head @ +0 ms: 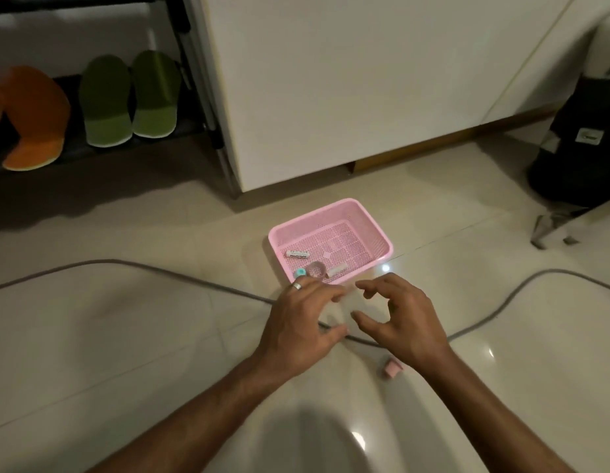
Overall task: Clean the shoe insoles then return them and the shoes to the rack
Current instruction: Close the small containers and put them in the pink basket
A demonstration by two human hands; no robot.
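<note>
two empty hands over a shiny floor, insoles on the rack far back

closest, the left hand (302, 322) and right hand (397, 319) float side by side with loosely bent fingers, holding nothing. a small pink piece (393, 367) lies by the right wrist. a grey cord (181, 273) runs under them. next comes a pink basket (331, 238) with little holes. far left, on the dark rack (92, 151), two green insoles (129, 99) lean side by side, next to orange insoles (34, 117).
</note>
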